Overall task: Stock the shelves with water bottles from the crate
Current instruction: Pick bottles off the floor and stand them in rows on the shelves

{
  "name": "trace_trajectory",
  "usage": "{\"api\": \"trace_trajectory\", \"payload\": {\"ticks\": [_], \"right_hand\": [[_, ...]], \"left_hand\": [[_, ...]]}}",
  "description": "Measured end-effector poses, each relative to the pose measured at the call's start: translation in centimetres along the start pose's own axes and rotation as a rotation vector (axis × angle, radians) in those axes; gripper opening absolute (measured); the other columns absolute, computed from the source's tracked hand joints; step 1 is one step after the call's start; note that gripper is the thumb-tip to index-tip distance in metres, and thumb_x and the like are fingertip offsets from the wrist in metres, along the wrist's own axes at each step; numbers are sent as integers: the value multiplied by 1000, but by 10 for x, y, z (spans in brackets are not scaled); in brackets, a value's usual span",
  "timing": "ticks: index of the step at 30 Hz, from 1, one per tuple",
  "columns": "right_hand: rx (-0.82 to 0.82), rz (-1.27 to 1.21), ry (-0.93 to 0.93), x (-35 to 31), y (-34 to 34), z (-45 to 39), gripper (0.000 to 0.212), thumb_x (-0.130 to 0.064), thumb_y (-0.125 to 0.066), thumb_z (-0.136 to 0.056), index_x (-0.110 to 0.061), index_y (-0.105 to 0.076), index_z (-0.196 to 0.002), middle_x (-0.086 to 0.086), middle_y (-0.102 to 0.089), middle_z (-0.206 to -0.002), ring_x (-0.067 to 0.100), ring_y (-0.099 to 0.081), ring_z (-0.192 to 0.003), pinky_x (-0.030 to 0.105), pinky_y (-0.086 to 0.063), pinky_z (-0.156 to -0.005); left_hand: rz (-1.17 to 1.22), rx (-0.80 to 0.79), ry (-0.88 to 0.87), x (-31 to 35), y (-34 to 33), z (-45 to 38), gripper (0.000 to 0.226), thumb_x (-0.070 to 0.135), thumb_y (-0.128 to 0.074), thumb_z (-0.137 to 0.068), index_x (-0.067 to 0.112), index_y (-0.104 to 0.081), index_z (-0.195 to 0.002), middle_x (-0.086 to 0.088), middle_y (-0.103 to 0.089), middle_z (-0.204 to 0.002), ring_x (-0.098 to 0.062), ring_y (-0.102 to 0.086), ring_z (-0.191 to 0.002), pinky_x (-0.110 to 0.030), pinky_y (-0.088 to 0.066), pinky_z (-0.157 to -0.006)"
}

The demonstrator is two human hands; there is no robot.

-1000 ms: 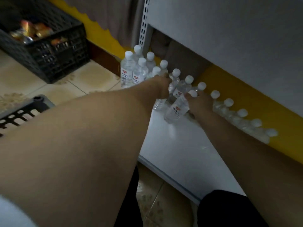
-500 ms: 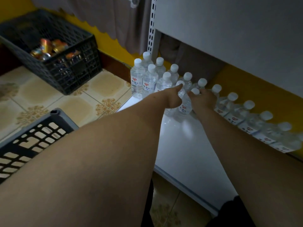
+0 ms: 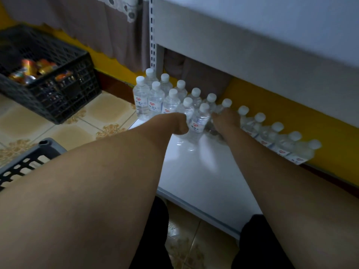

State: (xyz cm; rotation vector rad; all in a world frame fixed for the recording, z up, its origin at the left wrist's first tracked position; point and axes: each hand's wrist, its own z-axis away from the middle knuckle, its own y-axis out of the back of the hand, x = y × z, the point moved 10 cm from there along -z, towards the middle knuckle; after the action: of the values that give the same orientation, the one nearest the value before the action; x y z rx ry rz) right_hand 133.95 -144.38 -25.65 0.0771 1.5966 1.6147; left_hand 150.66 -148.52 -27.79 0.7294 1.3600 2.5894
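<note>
Front bottle upright on the bottom shelf, flanked by both hands.

The bottle (image 3: 200, 121) stands with its long axis vertical on the shelf (image 3: 204, 177). Left hand (image 3: 175, 123) is curled against its left side; right hand (image 3: 226, 120) sits just right, grip hidden: cannot tell.

The front of the bottom shelf (image 3: 204, 181) is bare, so a hand fits there. Water bottles (image 3: 275, 140) block its back edge and back left corner.
</note>
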Motion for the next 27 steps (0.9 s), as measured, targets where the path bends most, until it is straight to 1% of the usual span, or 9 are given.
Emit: {"api": "trace_trajectory", "payload": {"ticks": [3,5,7,11,16,19,22,24,27], "right_hand": [[-6,-50,43,9,42,27,45,-36,-46,-100,-5,-51,-133,16,-54,-134,33,-50,-123,33,-40,-96],[75,-49,76,23,86,51,50,-43,-46,-100,-8,-49,-136,16,-52,-138,33,-49,-126,35,-39,-101],[144,-22,108,45,133,81,51,-41,-46,-101,-8,-48,-139,17,-49,-143,32,-45,-131,33,-35,-105],[194,33,67,118,215,149,53,-39,-43,-103,-12,-38,-147,12,-39,-152,28,-38,-137,30,-29,-109],[233,163,-56,222,304,242,59,-49,-36,-102,-16,-32,-152,5,-32,-157,24,-33,-141,31,-27,-111],[298,202,-113,278,354,303,61,-49,-38,-101,-14,-32,-151,9,-35,-155,27,-39,-137,34,-34,-108],[376,174,-189,336,395,369,65,-53,-38,-100,-12,-33,-150,12,-39,-152,29,-39,-137,36,-35,-109],[409,162,-255,374,410,416,65,-52,-36,-101,-10,-34,-150,13,-39,-152,28,-38,-139,35,-32,-109],[434,132,-387,436,410,494,60,-48,-36,-102,-9,-38,-147,12,-43,-150,28,-41,-136,32,-34,-105]], "left_hand": [[-172,-46,-114,45,-9,19,58,26,-49,-97,9,-32,-150,-14,-36,-154,-31,-37,-140,-40,-31,-114],[-195,-38,-241,100,-10,41,56,32,-48,-99,10,-34,-150,-13,-38,-153,-30,-38,-138,-38,-30,-113],[-200,-16,-363,163,-16,68,54,33,-46,-101,11,-36,-149,-12,-41,-151,-29,-41,-136,-36,-30,-110],[-199,-46,-528,282,-63,137,49,28,-40,-104,6,-36,-148,-16,-44,-147,-29,-45,-132,-33,-35,-105],[-208,-153,-736,405,-142,245,58,44,-38,-101,17,-30,-152,-10,-42,-150,-28,-47,-130,-40,-42,-105],[-326,-188,-802,453,-185,304,66,48,-36,-102,14,-19,-156,-10,-26,-159,-29,-31,-142,-39,-31,-114],[-448,-238,-854,488,-233,363,68,50,-34,-102,14,-13,-156,-11,-20,-161,-29,-27,-144,-37,-28,-114],[-514,-290,-869,505,-273,400,67,47,-36,-102,11,-16,-155,-12,-26,-159,-30,-32,-141,-35,-30,-112],[-601,-415,-909,516,-350,462,58,40,-39,-103,11,-29,-152,-13,-42,-148,-29,-44,-132,-35,-35,-109]]}}
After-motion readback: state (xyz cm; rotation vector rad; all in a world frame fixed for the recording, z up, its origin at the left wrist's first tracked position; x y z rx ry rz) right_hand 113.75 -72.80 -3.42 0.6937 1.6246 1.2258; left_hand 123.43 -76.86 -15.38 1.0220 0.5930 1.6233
